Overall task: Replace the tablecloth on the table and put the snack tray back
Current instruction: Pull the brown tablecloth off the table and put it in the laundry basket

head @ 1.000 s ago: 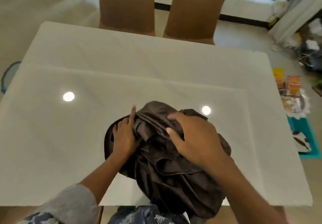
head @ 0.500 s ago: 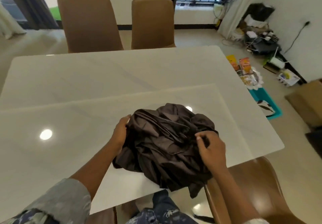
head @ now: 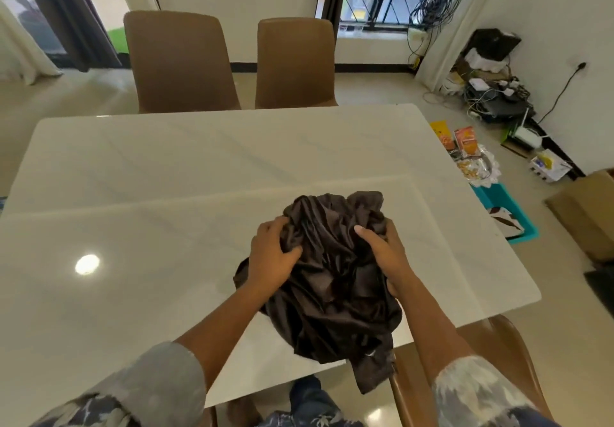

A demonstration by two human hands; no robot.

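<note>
- My left hand (head: 270, 254) grips the left side of the tablecloth (head: 332, 280), fingers curled into the dark brown folds and thumb pressed across the front of the bunch
- My right hand (head: 382, 250) grips the right side, thumb laid over the top of the fabric; the fingers wrap round behind it, where I cannot see them
- The tablecloth is a crumpled bundle held between my two hands, resting on the table (head: 166, 194) close to its near edge and toward its right half
- A loose tail of the cloth hangs over the near edge, down toward my lap
- The table top is pale and glossy, with a round spot of reflected light (head: 87, 264) on its left part
- The snack tray (head: 478, 167) sits on the floor off the table's right side, well apart from my hands, with orange and yellow packets on it and a white frilled rim
- A teal crate (head: 508, 217) stands just beside the tray on the nearer side; whether the two touch I cannot tell
- Two brown chairs (head: 181, 61) stand side by side at the far edge of the table
- A third chair (head: 498, 343) is at the near right corner, below my right forearm
- A cardboard box (head: 584, 207) sits on the floor at the far right, and a tangle of cables (head: 491, 94) lies by the wall beyond the tray
</note>
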